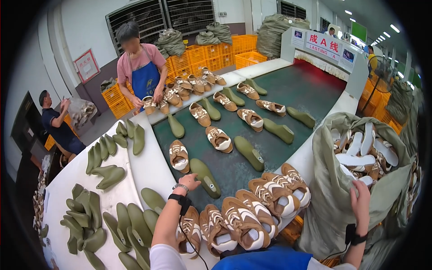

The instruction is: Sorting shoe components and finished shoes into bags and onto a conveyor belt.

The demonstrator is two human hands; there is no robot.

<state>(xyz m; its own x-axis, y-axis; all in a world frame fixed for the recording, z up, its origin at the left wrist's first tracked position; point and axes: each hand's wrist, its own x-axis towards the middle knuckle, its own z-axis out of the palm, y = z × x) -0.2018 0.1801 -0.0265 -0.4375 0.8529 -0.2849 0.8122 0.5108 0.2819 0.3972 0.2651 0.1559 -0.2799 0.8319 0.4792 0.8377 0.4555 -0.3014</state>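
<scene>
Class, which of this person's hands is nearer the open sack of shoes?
The right hand, at the rim of the sack; the left hand is farther left, over the belt.

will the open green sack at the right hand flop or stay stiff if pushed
The sack probably flops: its rim hangs in creased folds. It is likely heavy, with many shoes piled inside. Those shoes might spill if it tips, lying loose near the open mouth.

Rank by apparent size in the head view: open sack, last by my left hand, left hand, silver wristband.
1. Open sack
2. Last
3. Left hand
4. Silver wristband
</scene>
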